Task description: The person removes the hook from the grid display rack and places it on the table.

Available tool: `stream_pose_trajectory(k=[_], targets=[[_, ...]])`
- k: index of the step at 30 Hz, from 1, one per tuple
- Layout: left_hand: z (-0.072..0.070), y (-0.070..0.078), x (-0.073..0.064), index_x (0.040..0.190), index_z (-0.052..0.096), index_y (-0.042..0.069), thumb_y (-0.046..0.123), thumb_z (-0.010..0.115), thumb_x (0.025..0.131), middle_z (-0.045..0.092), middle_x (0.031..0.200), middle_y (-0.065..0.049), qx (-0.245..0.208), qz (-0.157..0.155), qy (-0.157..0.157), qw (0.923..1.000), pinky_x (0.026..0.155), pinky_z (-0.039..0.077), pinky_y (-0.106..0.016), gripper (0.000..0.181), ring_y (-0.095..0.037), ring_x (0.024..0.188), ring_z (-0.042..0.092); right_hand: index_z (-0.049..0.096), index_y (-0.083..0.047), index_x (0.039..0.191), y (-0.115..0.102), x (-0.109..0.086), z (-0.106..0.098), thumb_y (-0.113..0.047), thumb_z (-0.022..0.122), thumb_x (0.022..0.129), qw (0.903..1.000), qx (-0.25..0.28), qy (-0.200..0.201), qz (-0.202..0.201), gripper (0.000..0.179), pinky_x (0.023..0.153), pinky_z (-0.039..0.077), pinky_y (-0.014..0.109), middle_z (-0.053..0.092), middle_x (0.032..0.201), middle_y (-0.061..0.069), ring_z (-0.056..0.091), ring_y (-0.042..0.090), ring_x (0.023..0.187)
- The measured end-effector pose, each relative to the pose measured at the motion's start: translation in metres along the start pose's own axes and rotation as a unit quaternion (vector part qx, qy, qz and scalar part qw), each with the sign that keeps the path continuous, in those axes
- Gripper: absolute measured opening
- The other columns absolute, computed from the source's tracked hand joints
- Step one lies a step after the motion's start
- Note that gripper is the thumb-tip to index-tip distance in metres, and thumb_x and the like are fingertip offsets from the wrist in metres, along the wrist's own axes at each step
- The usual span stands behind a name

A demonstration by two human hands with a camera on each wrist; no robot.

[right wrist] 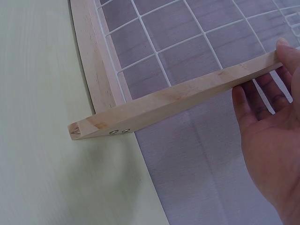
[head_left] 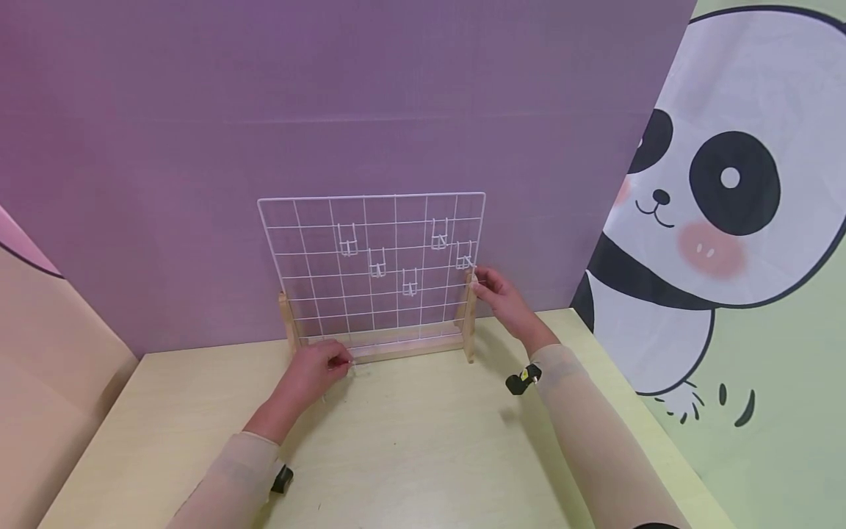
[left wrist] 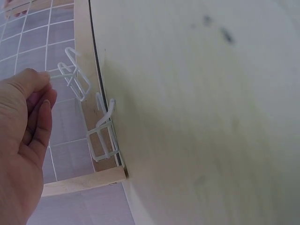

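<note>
A white wire grid panel [head_left: 396, 220] stands in a wooden stand [head_left: 468, 323], with several white wire hooks [head_left: 347, 244] hung on it. My left hand [head_left: 316, 371] is low in front of the grid's left part. In the left wrist view its thumb and finger pinch the stem of a white wire hook [left wrist: 77, 77], held clear of the panel. A second loose hook [left wrist: 101, 140] lies by the stand's bottom rail. My right hand [head_left: 505, 297] grips the upper part of the right wooden upright [right wrist: 178, 98], thumb on one side, fingers on the other.
The stand rests near the back of a pale wooden table [head_left: 410, 441]. Close behind rises a purple backdrop [head_left: 396, 88]. A panda mural [head_left: 727, 184] covers the wall to the right.
</note>
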State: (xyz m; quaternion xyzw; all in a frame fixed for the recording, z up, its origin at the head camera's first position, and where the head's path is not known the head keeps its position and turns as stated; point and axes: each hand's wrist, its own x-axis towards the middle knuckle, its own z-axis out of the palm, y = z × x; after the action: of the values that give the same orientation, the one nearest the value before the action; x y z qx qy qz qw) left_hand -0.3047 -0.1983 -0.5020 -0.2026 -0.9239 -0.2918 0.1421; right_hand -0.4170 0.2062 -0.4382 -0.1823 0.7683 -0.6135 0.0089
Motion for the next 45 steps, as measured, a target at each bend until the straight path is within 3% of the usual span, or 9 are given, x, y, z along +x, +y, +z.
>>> stream_pose_trajectory(k=[8, 17, 32, 45], targets=[[0.0030, -0.0031, -0.0007, 0.092, 0.079, 0.009, -0.006, 0.084, 0.092, 0.072, 0.090, 0.002, -0.007, -0.002, -0.021, 0.9998, 0.076, 0.062, -0.036, 0.016, -0.015, 0.082, 0.064, 0.053, 0.001, 0.154, 0.0011, 0.0005, 0.0008, -0.015, 0.057, 0.116, 0.9999, 0.011, -0.004, -0.007, 0.042, 0.128, 0.036, 0.055, 0.060, 0.148, 0.023, 0.055, 0.035, 0.140], [0.0055, -0.0032, 0.0000, 0.088, 0.078, 0.012, -0.008, 0.086, 0.089, 0.070, 0.086, 0.005, -0.004, 0.026, -0.024, 0.9994, 0.070, 0.059, -0.030, 0.021, -0.012, 0.078, 0.060, 0.051, 0.002, 0.156, -0.0005, -0.0002, 0.0007, -0.016, 0.056, 0.117, 0.9999, 0.012, -0.003, -0.005, 0.043, 0.130, 0.034, 0.055, 0.059, 0.150, 0.023, 0.053, 0.035, 0.142], [0.0061, -0.0026, 0.0011, 0.097, 0.083, 0.007, -0.002, 0.088, 0.091, 0.072, 0.088, 0.004, -0.014, -0.004, -0.082, 0.9965, 0.076, 0.062, -0.030, 0.012, -0.011, 0.081, 0.065, 0.051, 0.002, 0.157, -0.0032, -0.0015, -0.0002, -0.017, 0.057, 0.117, 0.9999, 0.015, -0.004, -0.004, 0.044, 0.130, 0.034, 0.055, 0.059, 0.151, 0.024, 0.053, 0.036, 0.142], [0.0023, 0.0013, -0.0036, 0.103, 0.083, 0.003, 0.004, 0.088, 0.092, 0.074, 0.089, 0.004, -0.011, -0.002, -0.119, 0.9928, 0.077, 0.062, -0.032, 0.012, -0.009, 0.082, 0.066, 0.052, 0.001, 0.156, -0.0028, -0.0018, 0.0006, -0.016, 0.057, 0.117, 0.9998, 0.020, -0.004, -0.002, 0.043, 0.130, 0.034, 0.054, 0.059, 0.149, 0.022, 0.054, 0.033, 0.141]])
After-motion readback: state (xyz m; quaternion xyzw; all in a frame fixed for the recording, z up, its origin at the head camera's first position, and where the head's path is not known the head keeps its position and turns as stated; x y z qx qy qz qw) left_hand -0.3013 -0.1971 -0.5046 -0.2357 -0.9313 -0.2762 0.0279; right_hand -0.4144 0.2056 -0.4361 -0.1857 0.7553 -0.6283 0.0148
